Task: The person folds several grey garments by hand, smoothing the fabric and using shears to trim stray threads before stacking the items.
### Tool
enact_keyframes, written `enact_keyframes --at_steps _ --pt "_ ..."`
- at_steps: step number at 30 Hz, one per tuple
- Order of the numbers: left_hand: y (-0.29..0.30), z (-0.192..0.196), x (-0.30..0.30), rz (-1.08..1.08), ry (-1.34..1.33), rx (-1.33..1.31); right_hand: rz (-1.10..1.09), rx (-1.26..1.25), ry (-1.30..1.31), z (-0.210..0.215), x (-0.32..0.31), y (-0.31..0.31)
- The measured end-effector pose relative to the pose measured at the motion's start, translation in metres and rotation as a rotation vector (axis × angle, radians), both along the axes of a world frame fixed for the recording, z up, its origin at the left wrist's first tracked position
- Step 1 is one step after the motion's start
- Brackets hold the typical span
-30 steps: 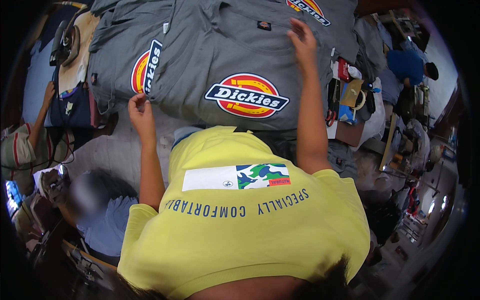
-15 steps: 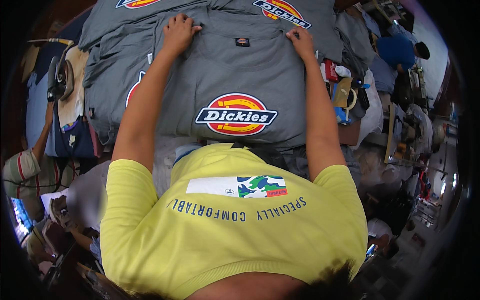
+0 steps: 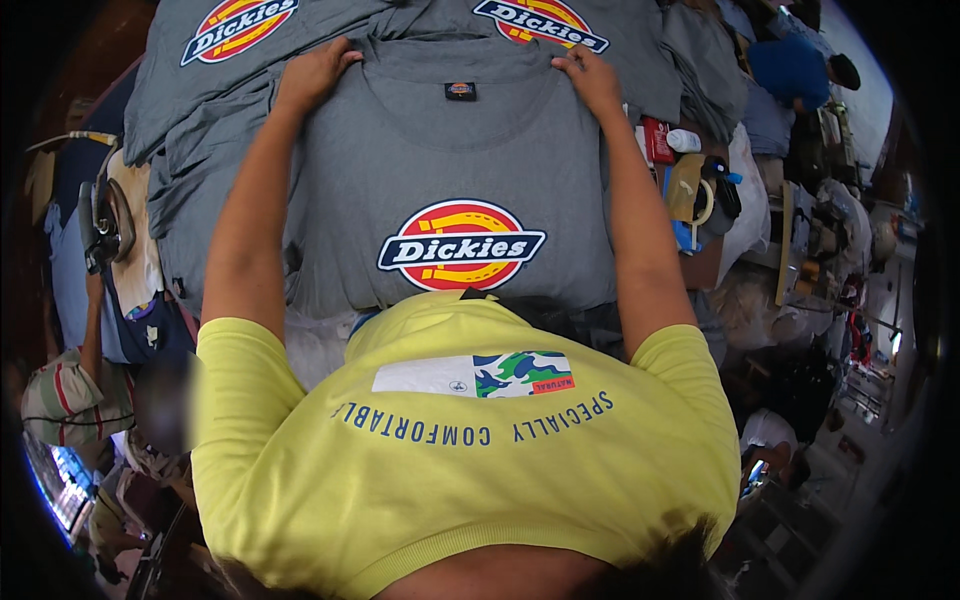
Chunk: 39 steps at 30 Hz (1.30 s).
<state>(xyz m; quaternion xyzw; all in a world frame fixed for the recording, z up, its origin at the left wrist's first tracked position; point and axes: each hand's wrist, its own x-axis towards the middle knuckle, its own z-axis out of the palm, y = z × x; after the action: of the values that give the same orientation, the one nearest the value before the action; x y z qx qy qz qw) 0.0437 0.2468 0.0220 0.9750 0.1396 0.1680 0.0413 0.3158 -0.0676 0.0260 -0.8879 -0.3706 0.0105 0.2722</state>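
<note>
A grey T-shirt (image 3: pixel 455 150) lies face up in front of me, with a red, yellow and navy oval print low on its front and a small dark neck label (image 3: pixel 460 91). My left hand (image 3: pixel 318 72) is closed at its left shoulder edge beside the collar. My right hand (image 3: pixel 592 80) pinches the opposite shoulder edge, thumb and fingers together. Both arms reach forward along the shirt's sides. Beneath and beyond it lie more grey shirts, two showing the same kind of print (image 3: pixel 240 28).
On the right are a red box (image 3: pixel 657 140), a roll of tape (image 3: pixel 703 202) and a clear plastic bag (image 3: pixel 742 205). At left another person's hand is by an iron (image 3: pixel 105 225) on a pale board. A person in blue (image 3: pixel 790 72) is at the far right.
My left hand has moved left and slightly nearer, drawing the shirt wider. The shirt now covers the print that showed at its left. The iron and the other person's arm have shifted.
</note>
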Motion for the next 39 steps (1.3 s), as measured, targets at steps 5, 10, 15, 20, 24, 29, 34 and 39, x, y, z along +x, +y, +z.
enact_keyframes --at_steps 5,10,15,20,24,29,34,39 --pt "0.002 -0.011 0.0 0.018 -0.039 0.025 -0.067 -0.044 -0.08 -0.023 0.002 0.006" --pt "-0.006 -0.015 0.008 0.1 -0.096 0.152 -0.053 -0.048 -0.066 -0.015 -0.001 0.007" --pt "-0.052 0.019 -0.047 0.336 -0.221 0.027 0.088 0.195 -0.342 0.002 -0.007 -0.034" --pt "-0.118 0.021 -0.204 0.49 -0.404 -0.492 -0.094 0.214 0.271 0.04 -0.088 -0.179" --pt "-0.19 0.007 -0.285 0.595 -0.306 -0.589 -0.221 0.08 0.727 0.033 -0.155 -0.275" --pt "-0.222 -0.006 -0.301 0.614 -0.334 -0.755 -0.258 0.155 0.838 0.019 -0.198 -0.29" --pt "-0.217 0.024 -0.285 0.56 -0.232 -0.736 -0.27 0.08 0.846 0.03 -0.205 -0.273" --pt "-0.199 0.027 -0.294 0.541 -0.182 -0.808 -0.242 0.129 0.966 0.029 -0.197 -0.284"
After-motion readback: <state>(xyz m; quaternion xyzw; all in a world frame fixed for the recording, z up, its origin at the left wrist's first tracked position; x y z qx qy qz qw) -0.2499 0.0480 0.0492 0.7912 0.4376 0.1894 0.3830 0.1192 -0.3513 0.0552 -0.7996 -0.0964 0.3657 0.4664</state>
